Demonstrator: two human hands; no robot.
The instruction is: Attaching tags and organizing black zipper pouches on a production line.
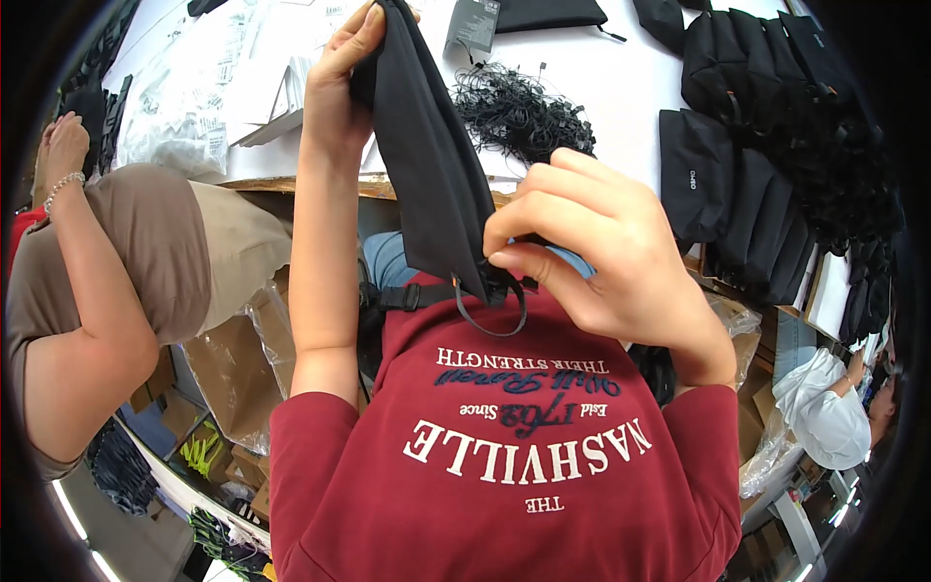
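A long black fabric pouch (422, 165) hangs slantwise in front of my chest. My left hand (341, 73) is closed round its upper part, thumb on top. At the lower end a thin dark loop (492, 333) dangles over the red shirt, beside a small orange mark. My right hand (606, 242) is closed in a pinch, thumb and forefinger meeting at the pouch's lower right edge. What lies between those fingertips is too small to make out. Beyond the pouch, a tangled heap of black tag strings (524, 112) rests on the white table (621, 73).
Another black pouch (548, 12) and a dark hang tag (472, 27) lie at the far side. Rows of black pouches (700, 175) are piled at the right. Clear plastic bags (179, 112) and white sheets (276, 102) sit at the left, near a co-worker's arm (97, 233).
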